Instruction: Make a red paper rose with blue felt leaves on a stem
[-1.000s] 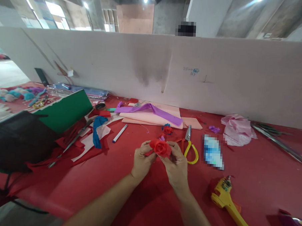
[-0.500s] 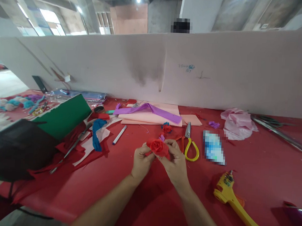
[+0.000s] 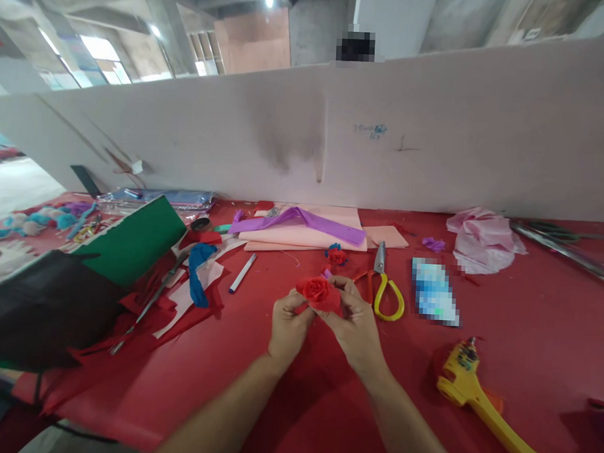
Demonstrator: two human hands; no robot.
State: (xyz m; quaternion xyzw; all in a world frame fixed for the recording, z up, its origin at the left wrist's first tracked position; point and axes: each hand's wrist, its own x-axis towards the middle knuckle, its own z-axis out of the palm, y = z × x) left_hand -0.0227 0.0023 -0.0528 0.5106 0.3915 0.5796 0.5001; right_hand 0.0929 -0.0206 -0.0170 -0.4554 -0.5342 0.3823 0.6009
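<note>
A red crepe-paper rose (image 3: 317, 290) is held between my two hands above the red table (image 3: 215, 376). My left hand (image 3: 288, 325) pinches its left edge between thumb and fingers. From the other side, my right hand (image 3: 354, 319) grips the rose's right and lower petals. Just beyond them lies a smaller red and blue paper flower (image 3: 336, 255). Scissors (image 3: 389, 298) with one yellow and one red handle rest to the right of my right hand. The underside of the rose is hidden by my fingers.
Purple (image 3: 326, 229) and peach paper (image 3: 301, 241) lie along the white partition (image 3: 210, 136). A marker (image 3: 242, 273), blue strip (image 3: 198, 275), red scraps and long scissors (image 3: 151, 303) are on the left. A yellow glue gun (image 3: 494, 415) and crumpled pink paper (image 3: 484, 241) are on the right.
The view has tilted and shifted slightly, so things on the table appear a little displaced. Both hands keep hold of the rose in nearly the same pose.
</note>
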